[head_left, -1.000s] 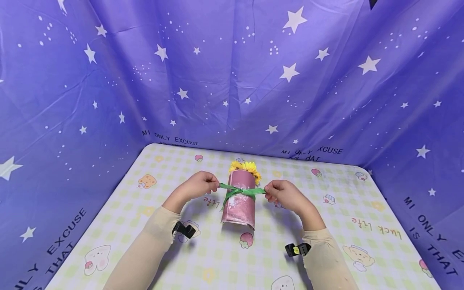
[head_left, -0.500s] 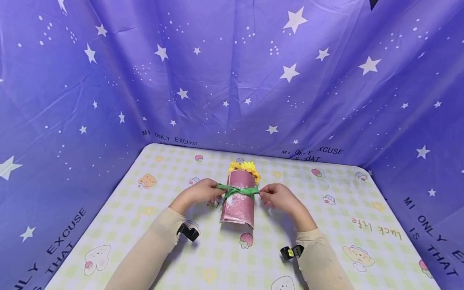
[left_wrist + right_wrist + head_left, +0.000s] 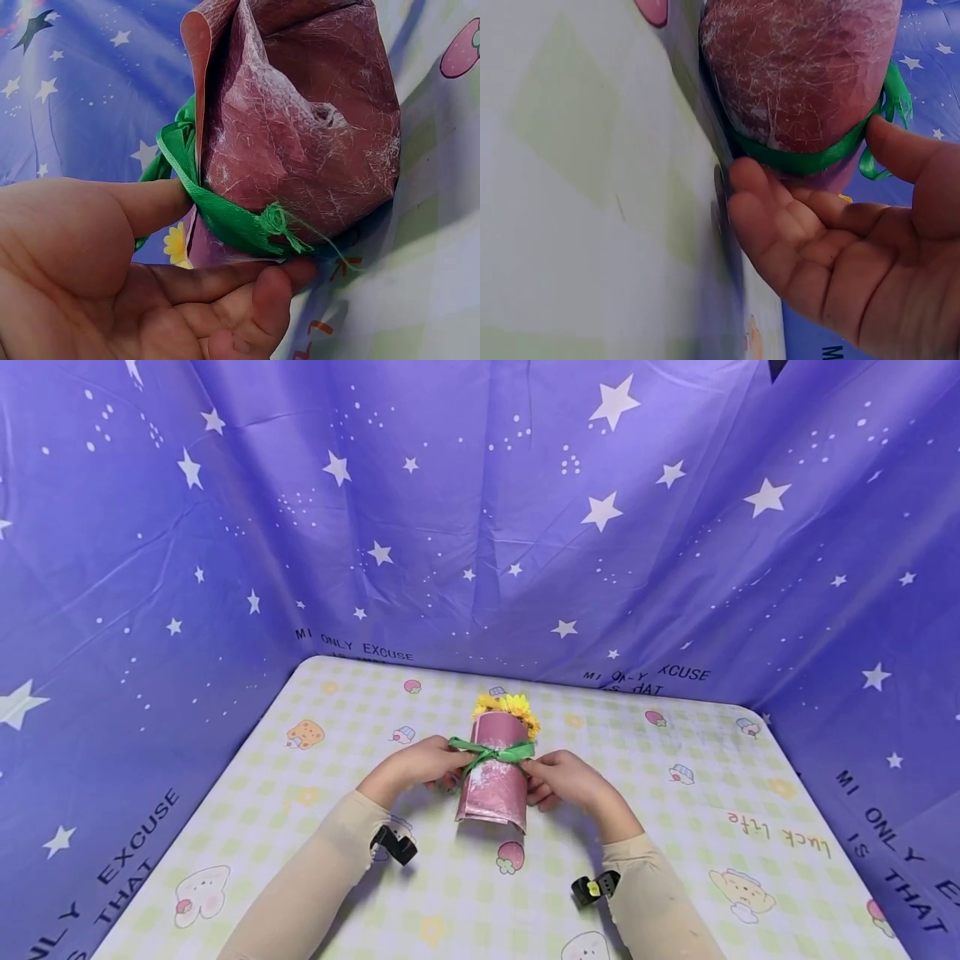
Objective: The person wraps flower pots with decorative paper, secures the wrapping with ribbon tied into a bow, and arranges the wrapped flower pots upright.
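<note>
A bouquet in pink wrapping paper (image 3: 495, 800) lies on the table, its yellow flowers (image 3: 516, 704) showing at the far end. Round its middle runs a green ribbon (image 3: 513, 753), tied at the front with loose ends out to both sides. My left hand (image 3: 416, 764) holds the bouquet's left side; in the left wrist view the thumb touches the ribbon and the fingers reach under the paper. On the opposite side my right hand (image 3: 566, 781) holds it likewise, thumb at the ribbon, fingers curled below. A frayed ribbon end (image 3: 274, 219) hangs near the left fingers.
The table (image 3: 660, 877) has a pale green checked cover with printed cartoon figures. Behind and at both sides hangs a purple curtain (image 3: 450, 510) with white stars. Each wrist wears a black camera mount (image 3: 395, 843).
Both hands have let go of the pulled ribbon ends and moved inward to the bouquet's sides. The ribbon ends now sit closer to the paper; the bouquet has hardly moved.
</note>
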`<move>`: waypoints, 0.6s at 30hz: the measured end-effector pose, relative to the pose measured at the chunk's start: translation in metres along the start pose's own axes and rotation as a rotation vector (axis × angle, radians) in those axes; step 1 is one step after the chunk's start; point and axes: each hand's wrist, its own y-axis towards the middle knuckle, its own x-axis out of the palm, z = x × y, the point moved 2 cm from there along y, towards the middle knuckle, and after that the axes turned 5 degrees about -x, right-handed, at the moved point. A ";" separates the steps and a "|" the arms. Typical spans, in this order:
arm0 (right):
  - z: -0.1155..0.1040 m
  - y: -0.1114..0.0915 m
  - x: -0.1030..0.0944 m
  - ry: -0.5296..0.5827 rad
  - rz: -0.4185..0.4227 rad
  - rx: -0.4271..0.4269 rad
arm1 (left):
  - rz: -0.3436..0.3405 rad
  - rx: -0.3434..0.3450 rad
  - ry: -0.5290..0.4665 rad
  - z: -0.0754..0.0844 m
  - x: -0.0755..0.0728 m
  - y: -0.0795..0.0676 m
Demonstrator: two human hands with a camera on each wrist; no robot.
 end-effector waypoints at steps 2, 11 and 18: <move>0.001 0.001 0.001 0.039 -0.035 0.003 | -0.004 -0.007 -0.012 0.000 0.000 0.000; 0.003 0.002 0.002 0.136 -0.060 0.051 | -0.030 -0.015 -0.018 -0.003 0.001 0.003; 0.004 0.003 0.004 0.202 -0.084 0.059 | -0.074 -0.009 -0.065 -0.005 0.002 0.004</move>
